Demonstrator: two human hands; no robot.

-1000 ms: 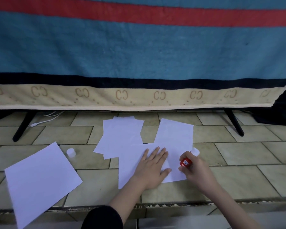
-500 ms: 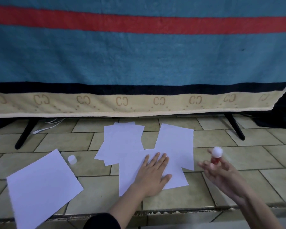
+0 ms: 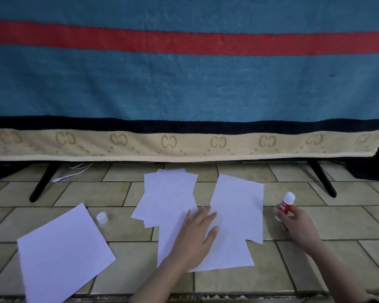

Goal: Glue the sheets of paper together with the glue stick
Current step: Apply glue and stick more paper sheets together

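Right hand (image 3: 297, 224) clamped round glue stick (image 3: 285, 205), right of sheets (image 3: 236, 215) under flat, spread left hand (image 3: 195, 235)

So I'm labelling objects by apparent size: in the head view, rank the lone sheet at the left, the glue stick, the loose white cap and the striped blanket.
1. striped blanket
2. lone sheet; being nearest the camera enlarges it
3. glue stick, partly hidden by the right hand
4. white cap
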